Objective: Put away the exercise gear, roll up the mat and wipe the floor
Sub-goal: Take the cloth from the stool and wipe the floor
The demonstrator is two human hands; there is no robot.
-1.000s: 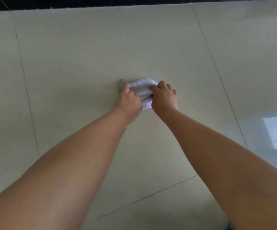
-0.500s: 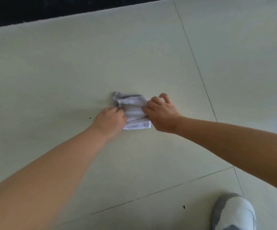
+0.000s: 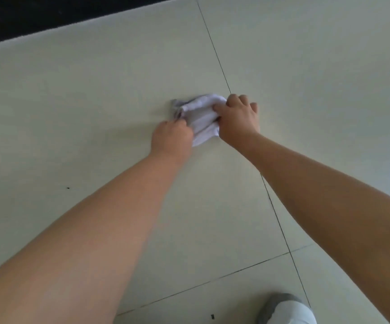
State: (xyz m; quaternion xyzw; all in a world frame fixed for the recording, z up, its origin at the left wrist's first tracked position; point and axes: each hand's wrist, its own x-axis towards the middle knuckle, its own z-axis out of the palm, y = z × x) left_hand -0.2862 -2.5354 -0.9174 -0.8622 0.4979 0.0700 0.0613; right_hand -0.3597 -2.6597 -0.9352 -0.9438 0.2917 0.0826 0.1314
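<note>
A crumpled white and grey cloth (image 3: 202,118) lies pressed flat on the pale tiled floor (image 3: 95,101). My left hand (image 3: 171,139) grips its near left edge with the fingers curled. On the cloth's right side my right hand (image 3: 239,119) holds it down, fingers bent over the fabric. Both arms stretch forward from the bottom of the view. No mat or exercise gear is in sight.
Dark grout lines (image 3: 219,64) cross the floor, one running just right of the cloth. A grey and white shoe (image 3: 287,309) stands at the bottom right. A black strip (image 3: 37,17) borders the floor at the top left. Small dark specks (image 3: 68,188) dot the tiles.
Both hands have pushed the cloth to the right across the tile, up to the grout line. The view has shifted and the shoe has come into sight.
</note>
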